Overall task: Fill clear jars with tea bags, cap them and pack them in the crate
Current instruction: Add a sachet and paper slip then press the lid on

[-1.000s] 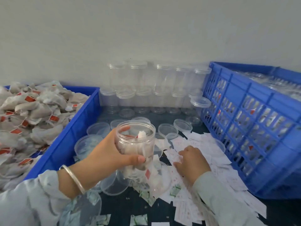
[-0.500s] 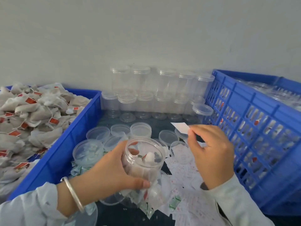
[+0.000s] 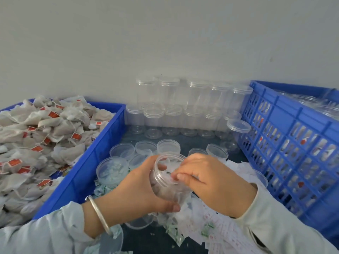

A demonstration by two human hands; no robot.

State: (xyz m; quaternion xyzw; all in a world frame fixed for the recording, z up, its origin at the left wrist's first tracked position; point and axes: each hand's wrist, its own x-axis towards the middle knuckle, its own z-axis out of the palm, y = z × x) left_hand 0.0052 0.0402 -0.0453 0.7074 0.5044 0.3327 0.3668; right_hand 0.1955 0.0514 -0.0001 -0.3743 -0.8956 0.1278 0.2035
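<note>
My left hand [image 3: 139,191] grips a clear uncapped jar [image 3: 166,186] holding tea bags, tilted with its mouth toward the right. My right hand [image 3: 207,182] is at the jar's mouth, fingertips pinching a white paper slip [image 3: 172,166] that reaches inside the jar. Loose tea bags [image 3: 45,134] with red tags fill the blue bin [image 3: 82,173] on the left. The blue slotted crate [image 3: 286,143] on the right contains capped filled jars, seen through its slots.
Empty capped jars [image 3: 174,110] stand stacked in two rows against the wall. Several loose clear lids [image 3: 146,147] lie on the dark table behind my hands. More paper slips [image 3: 220,231] and small green sachets litter the table under my right arm.
My right hand picked a paper slip from the pile, lifted it and brought it into the jar's mouth. My left hand tilted the jar toward the right hand.
</note>
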